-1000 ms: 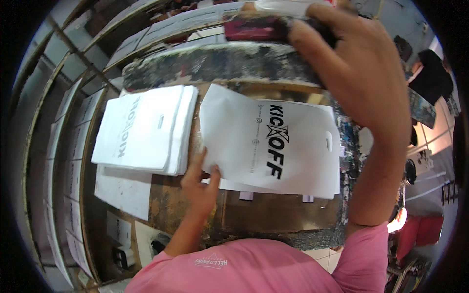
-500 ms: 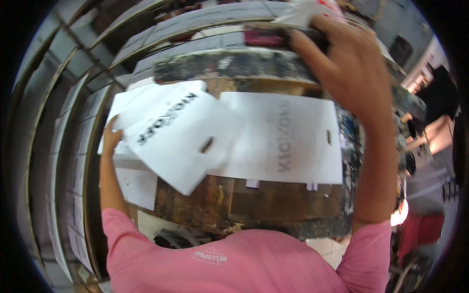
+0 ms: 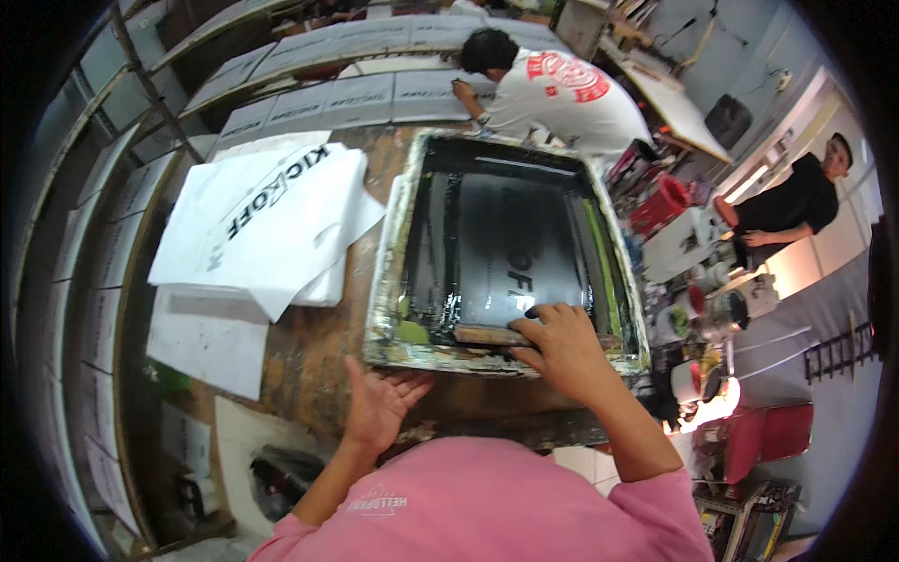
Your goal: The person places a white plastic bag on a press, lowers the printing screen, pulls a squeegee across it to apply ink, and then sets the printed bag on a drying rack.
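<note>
A screen-printing frame [image 3: 379, 304], its rim caked with dried paint, lies flat on the worktable before me. Dark wet ink smears its mesh [image 3: 482, 211], and dark lettering shows there. Along the inner near edge rests a squeegee [image 3: 479, 334] with a wooden handle. My right hand [image 3: 562, 347] grips its right part; the fingers partly hide it. My left hand [image 3: 379, 407] is open, palm up and fingers spread, at the frame's near left edge, holding nothing. To the left sits a stack of white plastic bags [image 3: 281, 253] with black printing, the top one lying askew.
Racks [image 3: 122, 281] of printed white bags line the left and far side. A person in a white shirt [image 3: 571, 98] bends beyond the frame; another in black [image 3: 796, 211] stands at right. Ink tubs [image 3: 660, 206] crowd the right edge. A red chair [image 3: 768, 436] stands lower right.
The raised frame has come down flat over the table. My right hand moved from its far edge to the squeegee. My left hand let go of the printed bag, now on the stack.
</note>
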`<state>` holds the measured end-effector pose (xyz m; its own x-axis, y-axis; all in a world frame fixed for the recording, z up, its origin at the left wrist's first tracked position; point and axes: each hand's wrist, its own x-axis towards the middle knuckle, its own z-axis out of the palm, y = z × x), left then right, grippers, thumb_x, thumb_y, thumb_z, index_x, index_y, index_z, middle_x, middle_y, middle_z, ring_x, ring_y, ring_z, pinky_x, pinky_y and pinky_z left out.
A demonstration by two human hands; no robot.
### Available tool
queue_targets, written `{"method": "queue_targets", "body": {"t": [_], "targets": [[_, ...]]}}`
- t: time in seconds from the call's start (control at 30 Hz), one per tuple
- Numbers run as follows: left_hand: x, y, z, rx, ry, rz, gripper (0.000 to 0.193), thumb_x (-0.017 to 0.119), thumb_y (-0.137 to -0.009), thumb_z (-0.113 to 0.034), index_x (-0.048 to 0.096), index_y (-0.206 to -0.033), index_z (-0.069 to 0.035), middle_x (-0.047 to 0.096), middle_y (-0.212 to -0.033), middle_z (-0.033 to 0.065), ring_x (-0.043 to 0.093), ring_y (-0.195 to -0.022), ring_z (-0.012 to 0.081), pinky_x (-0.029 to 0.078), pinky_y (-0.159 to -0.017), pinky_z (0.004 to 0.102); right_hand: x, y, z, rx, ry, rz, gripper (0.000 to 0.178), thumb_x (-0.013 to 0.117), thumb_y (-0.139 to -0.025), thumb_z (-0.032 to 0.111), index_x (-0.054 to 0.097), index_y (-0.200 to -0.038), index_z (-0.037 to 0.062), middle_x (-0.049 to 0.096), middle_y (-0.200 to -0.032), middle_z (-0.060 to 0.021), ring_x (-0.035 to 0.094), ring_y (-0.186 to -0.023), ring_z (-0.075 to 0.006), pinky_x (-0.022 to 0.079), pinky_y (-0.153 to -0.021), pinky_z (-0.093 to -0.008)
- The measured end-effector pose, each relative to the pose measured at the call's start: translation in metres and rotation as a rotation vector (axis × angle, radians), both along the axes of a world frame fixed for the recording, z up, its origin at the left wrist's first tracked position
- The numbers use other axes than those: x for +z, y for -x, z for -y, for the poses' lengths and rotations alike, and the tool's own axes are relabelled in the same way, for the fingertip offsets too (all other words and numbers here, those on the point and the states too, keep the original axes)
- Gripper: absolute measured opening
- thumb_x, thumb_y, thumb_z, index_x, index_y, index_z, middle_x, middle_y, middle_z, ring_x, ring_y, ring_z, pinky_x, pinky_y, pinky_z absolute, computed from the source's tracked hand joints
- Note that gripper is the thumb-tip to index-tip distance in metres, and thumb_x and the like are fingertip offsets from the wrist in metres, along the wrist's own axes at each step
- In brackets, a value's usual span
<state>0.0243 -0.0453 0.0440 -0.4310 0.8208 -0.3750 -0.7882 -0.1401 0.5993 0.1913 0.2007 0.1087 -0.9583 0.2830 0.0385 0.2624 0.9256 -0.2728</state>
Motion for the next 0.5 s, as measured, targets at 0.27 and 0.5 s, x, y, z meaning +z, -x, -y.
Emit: {"method": "queue_targets", "body": {"t": [0.27,0.5], "targets": [[-0.068,-0.003,0.029,0.173,0.307,-0.007,0.105,0.036,-0.091,-0.084,0.033,-0.151,0.001,0.046,-0.146,0.0268,0.05,-0.133,0.0397,0.041,-0.114,0.0514,-0.088,0.029,0.024,0.083,0.045,-0.052,0.044,0.077,-0.081,0.039,0.068,-0.113,0.0106,0.063,-0.097,-0.0109,0.062,-0.093,-0.0324,0.054,-0.077,-0.0434],[-0.112,-0.003,0.021,-0.024,0.22,0.025,0.114,0.033,-0.088,-0.088,0.016,-0.157,0.002,0.028,-0.158,0.0293,0.037,-0.143,0.0445,0.036,-0.116,0.06,-0.119,0.08,-0.061,-0.026,-0.18,-0.175,0.04,0.079,-0.079,0.032,0.066,-0.109,0.0091,0.061,-0.1,-0.0098,0.061,-0.094,-0.0303,0.054,-0.074,-0.0433]]}}
